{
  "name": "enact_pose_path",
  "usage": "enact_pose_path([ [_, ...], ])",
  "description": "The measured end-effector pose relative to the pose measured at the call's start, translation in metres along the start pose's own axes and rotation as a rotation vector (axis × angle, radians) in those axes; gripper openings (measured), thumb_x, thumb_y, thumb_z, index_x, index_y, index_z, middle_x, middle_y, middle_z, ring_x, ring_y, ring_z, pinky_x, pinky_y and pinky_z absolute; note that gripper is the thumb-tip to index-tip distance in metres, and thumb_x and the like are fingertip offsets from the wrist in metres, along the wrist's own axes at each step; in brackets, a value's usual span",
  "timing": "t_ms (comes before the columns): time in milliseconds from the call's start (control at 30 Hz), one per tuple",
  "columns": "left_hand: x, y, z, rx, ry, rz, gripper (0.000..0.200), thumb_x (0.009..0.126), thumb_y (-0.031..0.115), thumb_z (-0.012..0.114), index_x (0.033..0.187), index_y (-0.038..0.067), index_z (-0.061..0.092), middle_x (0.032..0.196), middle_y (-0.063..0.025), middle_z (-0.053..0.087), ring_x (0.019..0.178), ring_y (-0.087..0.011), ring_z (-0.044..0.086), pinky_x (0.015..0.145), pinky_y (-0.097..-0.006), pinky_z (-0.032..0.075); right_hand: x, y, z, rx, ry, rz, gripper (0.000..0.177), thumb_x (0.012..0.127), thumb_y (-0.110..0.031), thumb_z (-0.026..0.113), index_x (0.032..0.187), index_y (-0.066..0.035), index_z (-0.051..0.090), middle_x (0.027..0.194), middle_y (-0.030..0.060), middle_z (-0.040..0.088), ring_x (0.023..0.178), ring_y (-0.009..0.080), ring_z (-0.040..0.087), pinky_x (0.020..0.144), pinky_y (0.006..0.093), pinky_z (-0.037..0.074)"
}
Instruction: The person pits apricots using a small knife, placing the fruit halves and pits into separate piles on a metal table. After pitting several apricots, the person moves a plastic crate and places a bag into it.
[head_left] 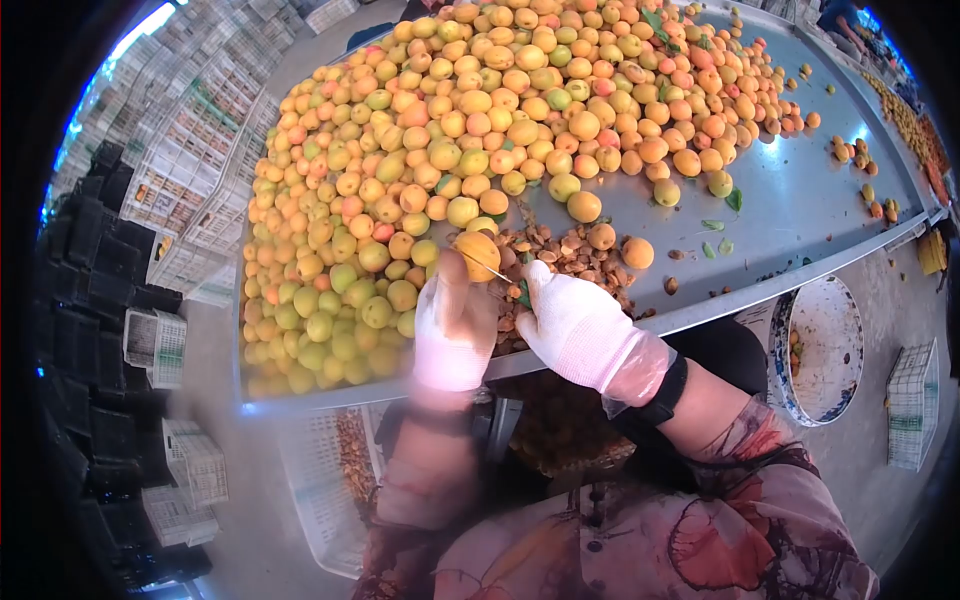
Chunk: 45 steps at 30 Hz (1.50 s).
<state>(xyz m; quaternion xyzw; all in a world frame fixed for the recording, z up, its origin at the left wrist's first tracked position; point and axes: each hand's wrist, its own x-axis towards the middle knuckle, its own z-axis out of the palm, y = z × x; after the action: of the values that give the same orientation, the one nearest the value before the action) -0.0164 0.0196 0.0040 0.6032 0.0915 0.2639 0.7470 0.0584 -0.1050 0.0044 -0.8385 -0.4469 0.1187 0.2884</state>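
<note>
My left hand point(457, 325), in a white glove with the thumb bare of fabric, grips an apricot point(477, 257) at the near edge of the metal table. My right hand point(572, 325), also white-gloved, is closed around a small thin-bladed knife point(492, 271). Its handle is hidden in the fingers, and the blade lies against the apricot. Beneath and beyond both hands is a heap of brown pits point(575, 255). A large pile of yellow, orange and greenish apricots point(450, 130) spreads over the table past my hands.
The metal table point(780, 215) has a raised rim and scattered leaves. Beneath it, at left, stands a white crate point(320, 480) with brown pieces. A white bucket point(820, 350) is at right, beside another crate point(912, 405). Stacked crates point(200, 150) fill the left; a person point(845, 25) is far right.
</note>
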Motion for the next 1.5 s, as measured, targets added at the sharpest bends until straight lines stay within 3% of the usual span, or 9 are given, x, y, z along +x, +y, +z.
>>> enact_pose_path([
  [167,0.001,-0.025,-0.019,0.400,0.020,0.139,0.052,0.104,0.046,0.035,0.116,-0.001,0.055,0.111,-0.0125,0.059,0.107,-0.0245,0.056,0.087,-0.0356,0.046,0.001,-0.005,-0.003,-0.020,-0.002,-0.010,0.026,0.089,-0.020,0.056,0.100,0.002,0.050,0.075,0.0213,0.065,0.071,0.0394,0.066,0.062,0.0471,0.054],
  [267,0.006,-0.010,-0.015,-0.448,0.260,-0.064,0.048,0.103,0.044,0.041,0.135,0.008,0.044,0.135,-0.0051,0.048,0.122,-0.0236,0.047,0.096,-0.0409,0.041,-0.002,0.002,-0.002,-0.080,-0.030,-0.004,0.023,0.089,-0.019,0.055,0.100,0.001,0.051,0.075,0.0204,0.065,0.071,0.0387,0.066,0.062,0.0473,0.053],
  [400,0.014,0.001,-0.035,-0.495,0.325,0.019,0.052,0.100,0.045,0.050,0.136,0.008,0.046,0.128,-0.0045,0.053,0.112,-0.0195,0.052,0.088,-0.0350,0.043,-0.002,0.010,-0.005,-0.099,-0.036,0.032,0.021,0.087,-0.016,0.056,0.097,0.001,0.051,0.073,0.0204,0.064,0.071,0.0397,0.065,0.065,0.0490,0.052],
  [467,0.005,0.003,-0.027,-0.318,-0.003,-0.101,0.045,0.099,0.036,0.053,0.133,0.006,0.048,0.124,-0.0071,0.056,0.107,-0.0221,0.054,0.085,-0.0343,0.042,0.003,0.014,-0.007,0.222,0.206,-0.051,0.020,0.085,-0.013,0.056,0.094,0.002,0.049,0.069,0.0239,0.059,0.070,0.0436,0.062,0.063,0.0500,0.049],
  [633,-0.002,0.014,-0.005,0.093,-0.007,-0.144,0.057,0.081,0.013,0.061,0.134,-0.003,0.046,0.121,-0.0100,0.056,0.110,-0.0187,0.054,0.092,-0.0308,0.045,0.003,0.012,-0.008,0.522,0.206,-0.081,0.021,0.084,-0.012,0.058,0.093,0.002,0.047,0.066,0.0269,0.055,0.071,0.0470,0.059,0.061,0.0489,0.047],
  [767,-0.003,0.009,-0.008,0.004,-0.072,-0.150,0.062,0.088,0.010,0.063,0.142,-0.005,0.037,0.122,-0.0114,0.057,0.108,-0.0169,0.056,0.095,-0.0292,0.045,0.001,0.012,-0.010,0.447,0.206,-0.076,0.021,0.083,-0.013,0.058,0.093,0.002,0.046,0.067,0.0276,0.055,0.073,0.0472,0.059,0.062,0.0492,0.048],
  [933,-0.007,0.001,-0.011,0.833,-0.159,0.361,0.031,0.099,0.006,0.047,0.129,0.000,0.053,0.130,-0.0184,0.054,0.102,-0.0261,0.062,0.080,-0.0351,0.053,0.000,0.015,-0.009,0.330,0.193,-0.076,0.024,0.082,-0.014,0.058,0.092,0.003,0.045,0.071,0.0274,0.056,0.074,0.0463,0.060,0.065,0.0501,0.048],
  [1133,-0.010,0.012,-0.001,0.478,-0.091,0.004,0.042,0.101,0.027,0.052,0.128,-0.006,0.052,0.118,-0.0157,0.060,0.103,-0.0188,0.059,0.085,-0.0298,0.050,-0.003,0.008,-0.008,0.293,0.172,0.029,0.025,0.083,-0.015,0.059,0.095,0.003,0.046,0.072,0.0264,0.058,0.074,0.0444,0.062,0.066,0.0503,0.050],
  [1500,-0.006,0.004,-0.003,0.469,-0.031,0.082,0.038,0.092,0.017,0.058,0.123,-0.005,0.055,0.106,-0.0103,0.064,0.095,-0.0163,0.058,0.087,-0.0294,0.047,0.005,0.015,-0.008,0.776,-0.038,0.105,0.021,0.083,-0.015,0.056,0.086,0.006,0.053,0.061,0.0172,0.056,0.059,0.0323,0.060,0.057,0.0409,0.049],
])
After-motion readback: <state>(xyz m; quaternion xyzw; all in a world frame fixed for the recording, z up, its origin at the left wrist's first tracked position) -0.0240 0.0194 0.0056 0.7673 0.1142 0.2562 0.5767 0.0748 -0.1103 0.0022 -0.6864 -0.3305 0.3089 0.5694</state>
